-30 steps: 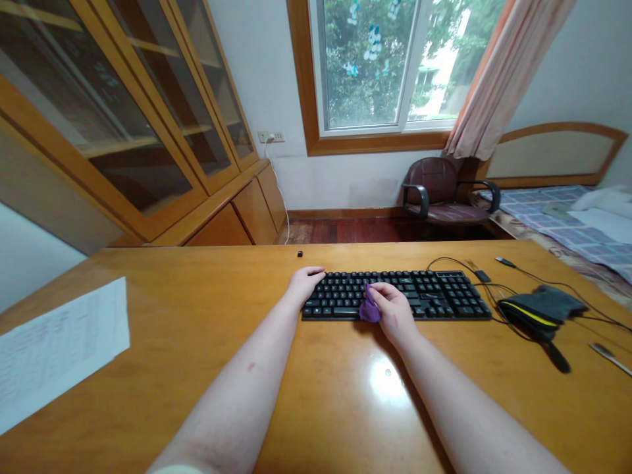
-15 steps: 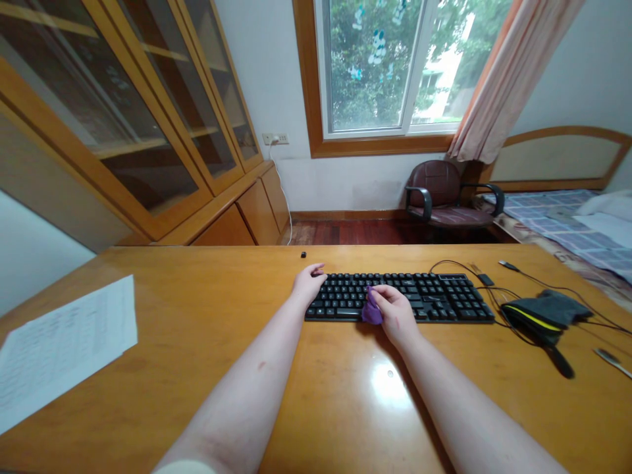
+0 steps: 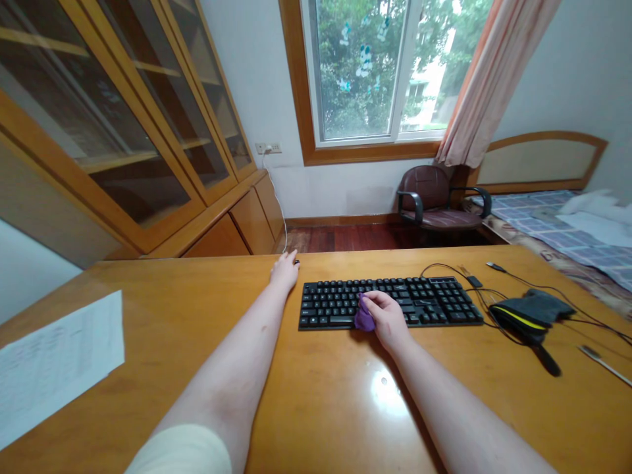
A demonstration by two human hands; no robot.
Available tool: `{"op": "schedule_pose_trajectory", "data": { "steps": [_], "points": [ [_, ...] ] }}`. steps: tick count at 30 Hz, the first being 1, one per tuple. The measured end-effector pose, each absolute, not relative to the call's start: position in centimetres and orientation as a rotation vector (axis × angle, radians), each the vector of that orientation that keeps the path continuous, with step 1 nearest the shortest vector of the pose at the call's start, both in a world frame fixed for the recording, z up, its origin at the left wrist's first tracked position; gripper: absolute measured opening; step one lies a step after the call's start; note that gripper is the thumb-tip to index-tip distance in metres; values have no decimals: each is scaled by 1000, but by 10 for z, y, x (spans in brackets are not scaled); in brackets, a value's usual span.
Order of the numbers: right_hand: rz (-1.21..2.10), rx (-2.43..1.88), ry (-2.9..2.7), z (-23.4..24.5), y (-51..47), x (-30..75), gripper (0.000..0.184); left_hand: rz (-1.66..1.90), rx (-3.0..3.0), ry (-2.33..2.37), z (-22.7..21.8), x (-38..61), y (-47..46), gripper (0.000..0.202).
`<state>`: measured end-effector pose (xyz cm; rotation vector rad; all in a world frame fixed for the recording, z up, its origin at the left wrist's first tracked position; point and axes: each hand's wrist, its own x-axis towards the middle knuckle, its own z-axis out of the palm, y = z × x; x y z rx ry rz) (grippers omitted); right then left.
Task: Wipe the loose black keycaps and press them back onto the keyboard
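Observation:
A black keyboard (image 3: 390, 301) lies on the wooden desk (image 3: 316, 395). My right hand (image 3: 388, 315) rests on the keyboard's front middle, fingers closed on a small purple cloth (image 3: 364, 317) pressed against the keys. My left hand (image 3: 285, 269) is stretched out past the keyboard's left end, toward the desk's far edge. Its fingers lie extended, with their tips at a tiny black object (image 3: 297, 263).
A printed sheet of paper (image 3: 54, 362) lies at the desk's left. Right of the keyboard are cables (image 3: 494, 289), a dark folded pouch with a yellow stripe (image 3: 530, 313) and a thin metal tool (image 3: 605, 362). Beyond the desk stand a chair (image 3: 434, 201), a bed and glass-door cabinets.
My left hand has left the keyboard's left corner and reached forward to the tiny black object at the desk's far edge. My right hand stays on the keyboard with the cloth.

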<state>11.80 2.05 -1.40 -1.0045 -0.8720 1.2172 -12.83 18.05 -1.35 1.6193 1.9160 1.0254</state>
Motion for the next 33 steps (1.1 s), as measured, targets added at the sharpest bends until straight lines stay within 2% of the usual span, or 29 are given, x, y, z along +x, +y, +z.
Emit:
{"op": "schedule_pose_trajectory", "data": {
  "steps": [5, 7, 11, 13, 17, 21, 27, 33],
  "points": [
    [1223, -1000, -876, -14, 20, 118, 28, 986, 1622, 1875, -10, -123, 183, 14],
    [1227, -994, -873, -15, 20, 118, 28, 1049, 1605, 1851, -6, -116, 174, 17],
    [1219, -992, -858, -14, 21, 119, 25, 1239, 1542, 1727, 2, -78, 130, 36],
    [1213, -996, -844, -12, 21, 119, 25, 1442, 1398, 1414, 5, -53, 96, 37],
    [1234, -995, -834, -9, 21, 121, 26, 1540, 1363, 1152, 2, -15, 25, 38],
    [1266, -983, -871, -9, 21, 122, 27, 1457, 1524, 1114, -6, -9, -7, 35],
    [1249, -962, -861, -9, 20, 121, 26, 1450, 1534, 1103, -7, -10, 0, 17],
    [1253, -1001, -980, -8, 20, 125, 20, 1470, 1586, 1117, -5, -8, 3, 12]
  ]
}}
